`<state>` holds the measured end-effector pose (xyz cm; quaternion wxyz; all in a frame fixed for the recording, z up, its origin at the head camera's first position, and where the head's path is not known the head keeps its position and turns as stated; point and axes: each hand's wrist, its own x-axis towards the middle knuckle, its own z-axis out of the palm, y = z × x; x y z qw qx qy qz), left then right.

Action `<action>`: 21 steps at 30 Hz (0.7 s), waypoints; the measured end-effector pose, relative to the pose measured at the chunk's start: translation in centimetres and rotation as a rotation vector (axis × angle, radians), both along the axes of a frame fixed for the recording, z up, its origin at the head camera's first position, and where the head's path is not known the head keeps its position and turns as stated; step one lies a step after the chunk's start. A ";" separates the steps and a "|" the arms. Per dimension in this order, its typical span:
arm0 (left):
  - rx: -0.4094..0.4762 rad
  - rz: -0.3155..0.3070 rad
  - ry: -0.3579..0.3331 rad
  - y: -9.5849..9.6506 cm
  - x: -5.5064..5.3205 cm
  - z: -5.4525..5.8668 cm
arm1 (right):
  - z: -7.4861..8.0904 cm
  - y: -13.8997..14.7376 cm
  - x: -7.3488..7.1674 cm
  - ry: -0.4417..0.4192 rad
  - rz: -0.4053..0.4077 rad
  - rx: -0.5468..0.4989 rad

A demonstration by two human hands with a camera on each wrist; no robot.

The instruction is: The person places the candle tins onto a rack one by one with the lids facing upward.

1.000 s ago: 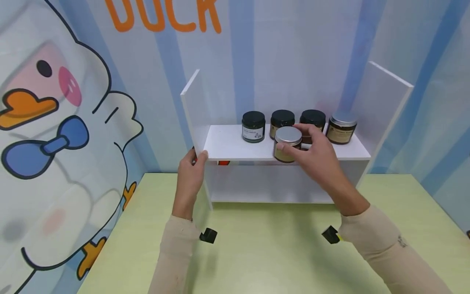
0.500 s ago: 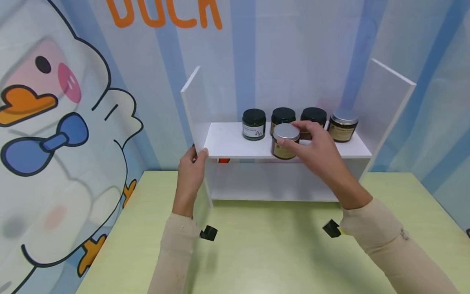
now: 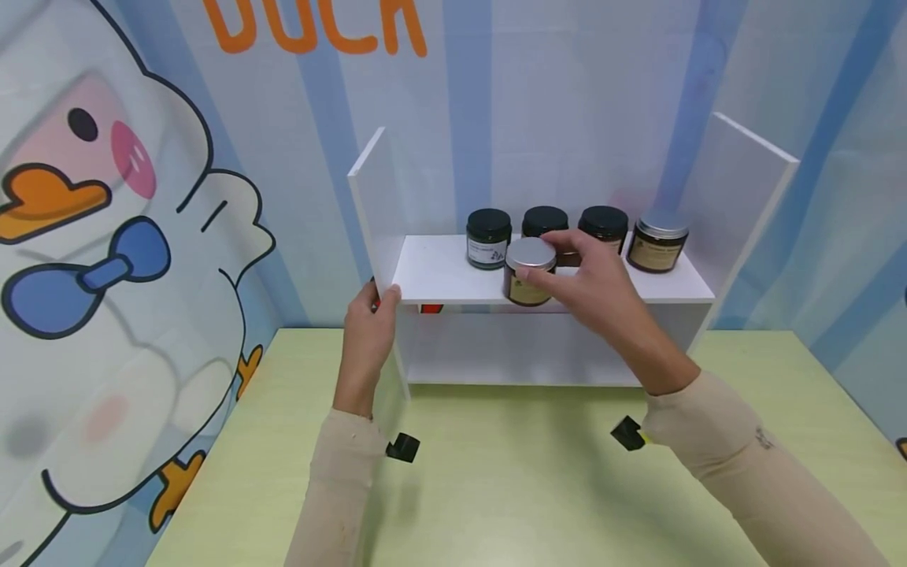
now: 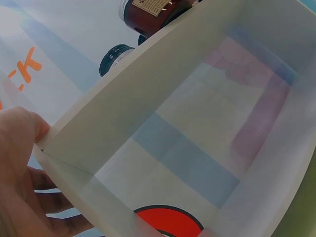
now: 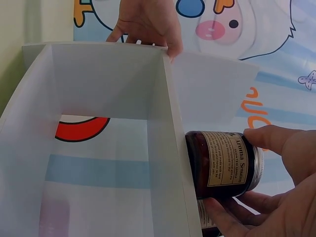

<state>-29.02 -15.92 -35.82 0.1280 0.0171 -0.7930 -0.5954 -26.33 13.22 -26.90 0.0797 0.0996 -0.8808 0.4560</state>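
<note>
My right hand grips a brown glass candle jar with a silver lid, thumb in front and fingers behind. The jar is at the front edge of the white shelf's upper board; in the right wrist view its base meets that board and its label reads "Aroma Sensation". My left hand holds the shelf's left side panel, thumb on the front edge and fingers round the outside. Behind the gripped jar stand a black-lidded jar with a white label, two more black-lidded jars and a silver-lidded jar.
The shelf's lower compartment is open at the front, on a pale green table. A right side panel rises beyond the jars. Behind hangs a striped backdrop with a printed duck. Small black camera parts stick out by the wrists.
My right hand has moved left along the shelf's front edge with the silver-lidded jar. My left hand stays on the side panel, and the other jars keep their places.
</note>
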 end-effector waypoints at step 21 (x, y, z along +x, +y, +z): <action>0.000 0.005 -0.004 0.0 -0.1 0.1 | 0.5 -1.5 -1.0 -0.031 0.057 0.015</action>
